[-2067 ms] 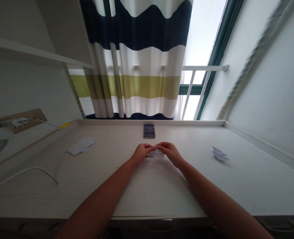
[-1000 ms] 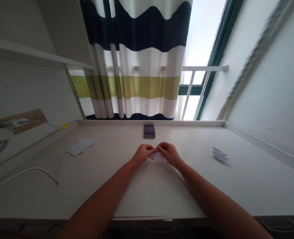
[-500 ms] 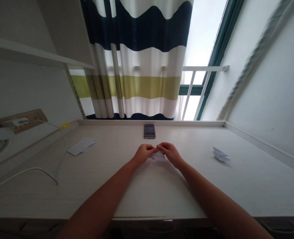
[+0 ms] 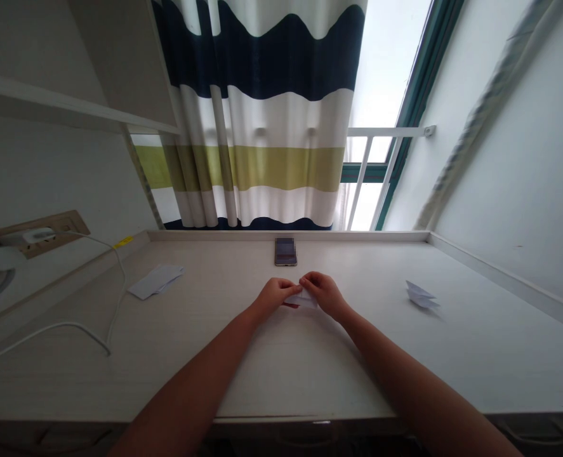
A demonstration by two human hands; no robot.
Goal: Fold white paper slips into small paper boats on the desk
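Forearms point(image 4: 205, 362) slant inward over the white desk point(image 4: 281, 387) in the head view, angled towards each other, wrists bent so the two hands nearly meet. The left hand point(image 4: 272, 296) pinches one small white folded paper point(image 4: 306, 301) between thumb and fingers; the right hand point(image 4: 325, 294) pinches the same paper from its other side. That paper sits between the hands, partly hidden by them.

Counted around them: one phone point(image 4: 285, 252) lies just beyond the hands; one small pile of loose sheets point(image 4: 155, 282), their number unclear, lies well to the left hand's left; folded white paper pieces point(image 4: 422, 295), one or two, I cannot tell, rest well to the right hand's right. Farther left than the pile are two white plugs point(image 4: 21, 237).
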